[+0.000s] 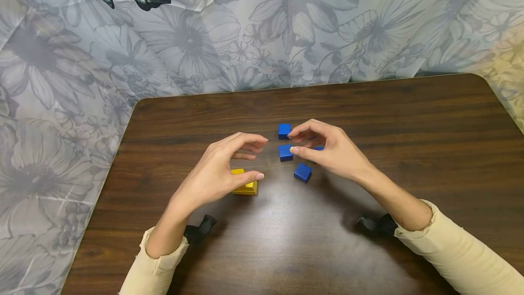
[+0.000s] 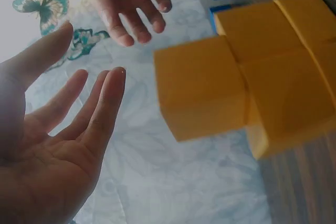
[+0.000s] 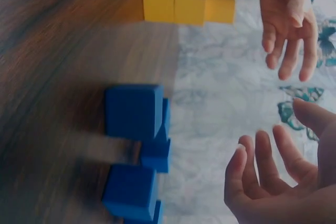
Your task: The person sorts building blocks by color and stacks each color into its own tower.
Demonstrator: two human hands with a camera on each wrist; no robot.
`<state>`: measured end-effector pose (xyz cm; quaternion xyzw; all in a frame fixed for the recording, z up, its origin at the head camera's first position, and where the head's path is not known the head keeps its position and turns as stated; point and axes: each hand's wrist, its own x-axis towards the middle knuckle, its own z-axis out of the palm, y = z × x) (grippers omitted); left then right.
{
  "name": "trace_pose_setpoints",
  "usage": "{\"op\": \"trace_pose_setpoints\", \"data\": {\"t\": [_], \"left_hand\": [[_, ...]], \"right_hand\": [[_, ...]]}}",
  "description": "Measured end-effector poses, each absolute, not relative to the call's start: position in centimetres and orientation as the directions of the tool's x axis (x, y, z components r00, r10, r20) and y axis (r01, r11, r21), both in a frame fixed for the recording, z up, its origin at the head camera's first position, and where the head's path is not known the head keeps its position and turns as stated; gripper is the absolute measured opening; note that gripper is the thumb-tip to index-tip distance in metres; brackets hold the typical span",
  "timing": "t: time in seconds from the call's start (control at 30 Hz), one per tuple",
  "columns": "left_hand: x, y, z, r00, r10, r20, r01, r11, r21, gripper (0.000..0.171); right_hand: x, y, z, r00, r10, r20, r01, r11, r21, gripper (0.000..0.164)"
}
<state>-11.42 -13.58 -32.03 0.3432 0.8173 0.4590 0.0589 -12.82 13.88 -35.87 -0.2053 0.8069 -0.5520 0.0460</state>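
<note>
My left hand (image 1: 217, 167) hovers over a stack of yellow cubes (image 1: 246, 190), thumb and fingers spread apart with nothing between them. The left wrist view shows that stack close up, with one yellow cube (image 2: 202, 87) on top, apart from the fingers. To the right, my right hand (image 1: 333, 151) is held above several blue cubes, its fingers loosely curved and the palm bare. These include a far blue cube (image 1: 284, 130), a middle one (image 1: 285, 153) and a nearer, turned one (image 1: 303, 173). Another blue cube (image 1: 318, 148) is partly hidden behind the right hand.
The cubes stand on a dark wood-grain table (image 1: 409, 117) with rounded corners. Behind and left of it hangs a grey floral cloth (image 1: 188, 40) with a butterfly print. Dark straps with a protruding piece (image 1: 200, 230) sit at both wrists, below cream sleeves (image 1: 458, 249).
</note>
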Motion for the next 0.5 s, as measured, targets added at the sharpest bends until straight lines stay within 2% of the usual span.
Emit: {"op": "trace_pose_setpoints", "data": {"t": [0.2,0.5], "left_hand": [[-11.5,-12.1,-31.8,-0.736,0.634,0.237,0.535,0.331,0.777,0.057],[-11.1,-10.5,-32.1,-0.693,0.667,0.273,0.584,0.298,0.755,0.049]], "right_hand": [[-12.4,15.5,-35.8,-0.923,-0.345,0.169,-0.291,0.341,-0.894,0.026],[-11.8,17.0,-36.1,-0.945,-0.302,0.129,-0.248,0.400,-0.882,0.027]]}}
